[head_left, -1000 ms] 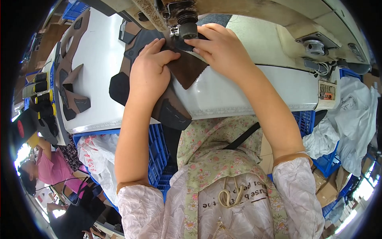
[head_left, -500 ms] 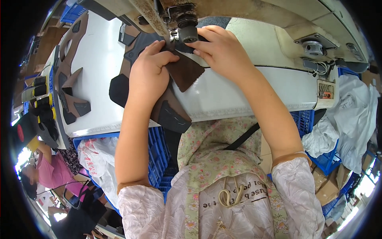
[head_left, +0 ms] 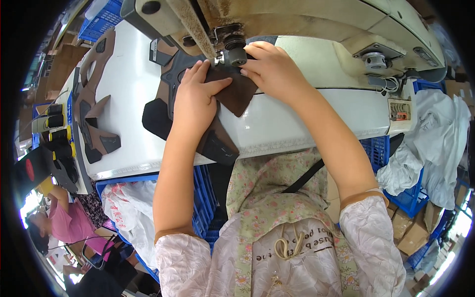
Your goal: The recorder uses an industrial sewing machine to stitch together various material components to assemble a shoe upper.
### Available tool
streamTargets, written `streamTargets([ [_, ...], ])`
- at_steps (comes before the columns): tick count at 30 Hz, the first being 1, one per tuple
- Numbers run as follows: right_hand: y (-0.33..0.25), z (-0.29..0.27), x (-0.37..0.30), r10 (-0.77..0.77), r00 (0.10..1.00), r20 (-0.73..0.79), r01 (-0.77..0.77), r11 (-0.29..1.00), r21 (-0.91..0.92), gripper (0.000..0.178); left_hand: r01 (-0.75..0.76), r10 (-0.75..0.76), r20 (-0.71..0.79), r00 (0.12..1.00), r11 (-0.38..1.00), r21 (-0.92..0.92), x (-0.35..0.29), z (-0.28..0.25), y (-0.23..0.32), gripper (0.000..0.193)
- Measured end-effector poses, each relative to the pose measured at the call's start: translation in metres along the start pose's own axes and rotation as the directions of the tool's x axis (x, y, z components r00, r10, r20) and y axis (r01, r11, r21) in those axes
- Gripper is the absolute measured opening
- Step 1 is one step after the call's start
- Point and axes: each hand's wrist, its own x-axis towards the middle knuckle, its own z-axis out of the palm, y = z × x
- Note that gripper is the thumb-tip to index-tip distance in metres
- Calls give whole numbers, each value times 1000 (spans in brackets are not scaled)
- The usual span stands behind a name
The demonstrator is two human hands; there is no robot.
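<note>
Beneath the presser foot (head_left: 218,61) and dark roller (head_left: 237,56) of a sewing machine lies a dark brown piece of material (head_left: 236,96) with a jagged edge. It overlaps a larger brown-and-black shoe upper piece (head_left: 217,143) that hangs slightly over the table's front edge. My left hand (head_left: 198,96) rests on the pieces left of the foot, fingers stretched forward and thumb out across the brown piece. Beside the roller my right hand (head_left: 272,69) is closed, thumb and finger pinching the brown piece's right edge. The roller partly hides those fingertips.
More cut upper pieces (head_left: 96,119) lie along the white table's (head_left: 128,119) left side. Thread spools (head_left: 54,121) stand beyond them. Blue crates (head_left: 203,198) with white bags flank me below. A person in pink (head_left: 74,220) sits at lower left.
The view has shifted, so the machine and table sit lower and tilted. My left thumb reaches farther over the brown piece. Both hands stay at the presser foot.
</note>
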Motion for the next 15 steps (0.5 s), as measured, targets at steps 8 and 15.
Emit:
streamTargets([
  [8,6,3,9,25,1000,14,-26,999,46,23,20,-27,-46,999,989,-146,9,8,-9,33],
  [15,9,2,14,53,997,48,-55,998,36,23,-21,7,-166,986,996,-82,11,20,-12,32],
])
